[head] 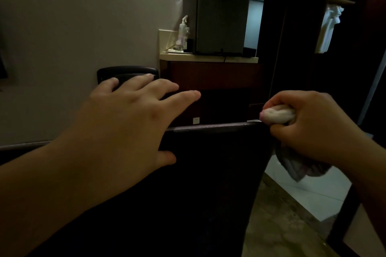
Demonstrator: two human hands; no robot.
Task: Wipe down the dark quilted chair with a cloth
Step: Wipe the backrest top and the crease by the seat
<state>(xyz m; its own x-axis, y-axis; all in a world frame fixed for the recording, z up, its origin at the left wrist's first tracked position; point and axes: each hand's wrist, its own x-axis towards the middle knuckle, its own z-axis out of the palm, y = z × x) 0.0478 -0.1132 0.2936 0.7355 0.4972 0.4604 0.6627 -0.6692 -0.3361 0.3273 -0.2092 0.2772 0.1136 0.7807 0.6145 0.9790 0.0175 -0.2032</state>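
Two hands are up by the top of the dark chair (208, 173), which fills the low middle of the view. The left hand (129, 119) is flat with its fingers spread, over the chair's top edge. The right hand (313, 125) squeezes a bunched cloth (277, 116) at the chair's top right corner.

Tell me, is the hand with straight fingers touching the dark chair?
Cannot tell. In the head view the left hand overlaps the dark chair back's top edge, hiding any contact or gap.
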